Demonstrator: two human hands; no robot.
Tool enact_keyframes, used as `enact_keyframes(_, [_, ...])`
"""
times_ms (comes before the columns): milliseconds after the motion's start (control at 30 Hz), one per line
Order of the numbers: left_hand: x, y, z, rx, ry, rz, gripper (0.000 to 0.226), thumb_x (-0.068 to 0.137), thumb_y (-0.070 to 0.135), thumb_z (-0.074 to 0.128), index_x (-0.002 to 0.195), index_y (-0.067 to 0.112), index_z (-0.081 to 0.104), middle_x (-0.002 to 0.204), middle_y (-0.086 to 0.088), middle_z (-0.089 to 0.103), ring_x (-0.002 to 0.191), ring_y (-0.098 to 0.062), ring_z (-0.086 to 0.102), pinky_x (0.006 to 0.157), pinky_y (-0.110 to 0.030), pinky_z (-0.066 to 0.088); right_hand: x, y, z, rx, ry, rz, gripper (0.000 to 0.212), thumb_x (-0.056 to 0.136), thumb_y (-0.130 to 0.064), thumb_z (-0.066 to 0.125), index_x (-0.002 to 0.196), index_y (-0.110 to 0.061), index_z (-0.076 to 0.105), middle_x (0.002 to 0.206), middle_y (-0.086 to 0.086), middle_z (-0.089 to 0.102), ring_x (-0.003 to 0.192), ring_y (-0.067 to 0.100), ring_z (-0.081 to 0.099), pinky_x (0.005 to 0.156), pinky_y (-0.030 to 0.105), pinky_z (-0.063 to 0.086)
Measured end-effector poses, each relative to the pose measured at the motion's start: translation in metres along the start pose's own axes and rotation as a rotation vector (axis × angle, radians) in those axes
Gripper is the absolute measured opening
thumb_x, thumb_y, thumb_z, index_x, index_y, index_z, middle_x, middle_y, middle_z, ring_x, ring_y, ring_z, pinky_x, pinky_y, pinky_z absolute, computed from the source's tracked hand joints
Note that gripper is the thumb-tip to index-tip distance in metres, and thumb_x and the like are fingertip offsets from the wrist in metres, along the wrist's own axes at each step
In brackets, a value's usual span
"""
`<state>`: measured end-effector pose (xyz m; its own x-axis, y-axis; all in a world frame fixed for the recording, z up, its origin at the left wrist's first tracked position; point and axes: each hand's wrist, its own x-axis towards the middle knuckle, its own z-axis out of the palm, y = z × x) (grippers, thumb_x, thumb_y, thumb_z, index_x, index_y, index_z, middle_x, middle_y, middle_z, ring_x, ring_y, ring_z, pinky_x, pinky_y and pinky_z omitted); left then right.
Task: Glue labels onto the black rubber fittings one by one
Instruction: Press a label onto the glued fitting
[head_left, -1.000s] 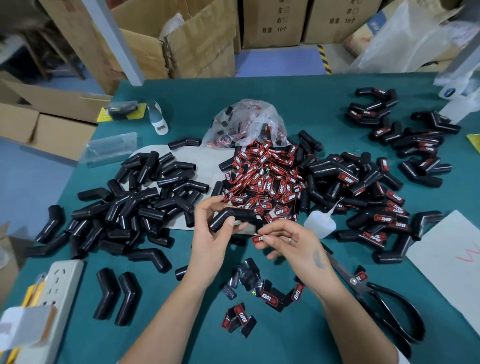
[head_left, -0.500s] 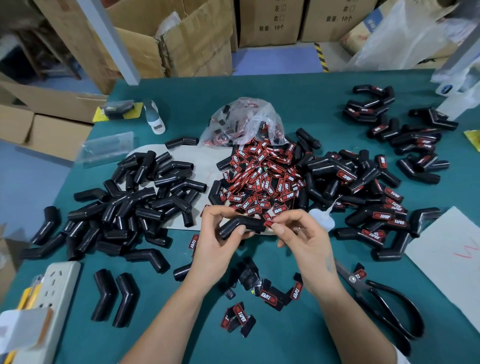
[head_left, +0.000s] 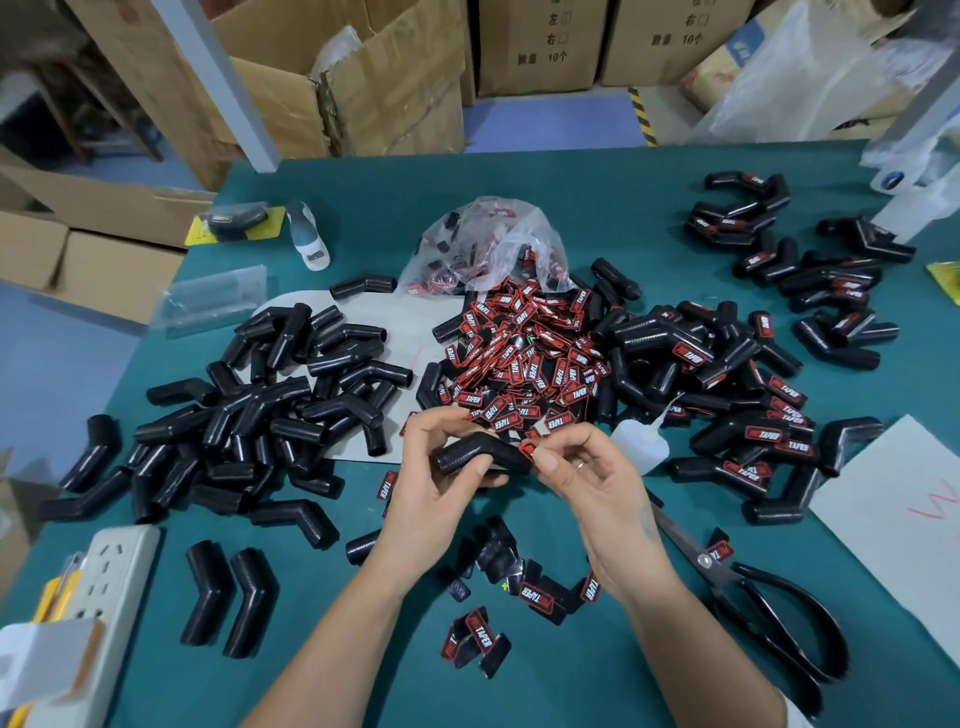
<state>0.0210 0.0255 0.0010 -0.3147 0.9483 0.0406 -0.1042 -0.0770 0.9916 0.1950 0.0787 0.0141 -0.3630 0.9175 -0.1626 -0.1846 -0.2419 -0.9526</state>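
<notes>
Head view, looking down on a green bench (head_left: 597, 208).

Left hand (head_left: 441, 483) curled round a bent black rubber fitting (head_left: 483, 457), thumb on its near side, fingers (head_left: 447, 421) wrapped over the far side. Right hand (head_left: 587, 478) pinching a small red-and-black label (head_left: 528, 448) between thumb and forefinger, pressed against the right end of that fitting; ring visible on one finger.

Just beyond the fingers, a heap of loose red-and-black labels (head_left: 524, 358), spilling from a crumpled clear plastic bag (head_left: 488, 244) farther back. Left of the fingers, a pile of unlabelled black fittings (head_left: 270, 410), partly on a pale sheet (head_left: 405, 317). Right of the fingers, a pile of labelled fittings (head_left: 748, 410); another group (head_left: 810, 270) farther right and back.

Immediately right of the right hand, a white squeeze bottle (head_left: 636, 441) lying with its nozzle toward the labelled pile. Below the hands, toward the wrists, scattered labels and backings (head_left: 519, 582). Near the right forearm, black-handled scissors (head_left: 753, 597); beyond them a white sheet with red marks (head_left: 893, 514).

Far left and near, a white power strip (head_left: 104, 582); two fittings (head_left: 228, 597) side by side next to it. Cardboard boxes (head_left: 540, 47) behind the bench.
</notes>
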Motion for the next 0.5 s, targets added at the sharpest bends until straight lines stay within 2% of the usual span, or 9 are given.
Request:
enact_keyframes(133, [0.0004,-0.0033,-0.0008,-0.015,-0.006,0.010,0.041,0.099,0.002,0.060,0.124,0.035,0.054,0.119,-0.001,0.059,0.108,-0.026,0.069,0.086,-0.039,0.063,0.0026,0.0025,0.0001,0.058,0.010,0.012,0.020,0.083,-0.042,0.083,0.092,-0.027,0.074,0.097,-0.002,0.071,0.102,0.019,0.067,0.099,0.038,0.056])
enact_keyframes(233, [0.0006,-0.0022,-0.0005,-0.011,0.006,0.024,0.047,0.099,0.002,0.060,0.124,0.041,0.054,0.122,-0.008,0.057,0.106,-0.029,0.070,0.083,-0.039,0.064,0.0031,0.0036,0.0001,0.091,0.021,0.030,0.020,0.083,-0.039,0.082,0.091,-0.024,0.074,0.101,0.005,0.070,0.111,0.028,0.067,0.096,0.033,0.057])
enact_keyframes(367, [0.0017,-0.0035,-0.0037,0.025,0.026,0.028,0.046,0.097,0.019,0.069,0.130,0.045,0.050,0.121,-0.020,0.060,0.097,-0.035,0.069,0.076,-0.037,0.062,0.0030,0.0056,-0.0010,0.072,0.022,0.043,0.031,0.080,-0.047,0.086,0.092,-0.022,0.073,0.096,0.003,0.071,0.103,0.025,0.067,0.103,0.044,0.057])
enact_keyframes(500, [0.0032,-0.0057,-0.0070,0.066,0.010,0.030,0.048,0.098,0.029,0.066,0.140,0.042,0.045,0.106,-0.017,0.064,0.075,-0.029,0.066,0.070,-0.036,0.059,0.0040,0.0062,-0.0011,0.118,0.021,0.039,0.022,0.083,-0.036,0.083,0.093,-0.019,0.074,0.090,-0.005,0.067,0.097,0.019,0.066,0.098,0.039,0.059])
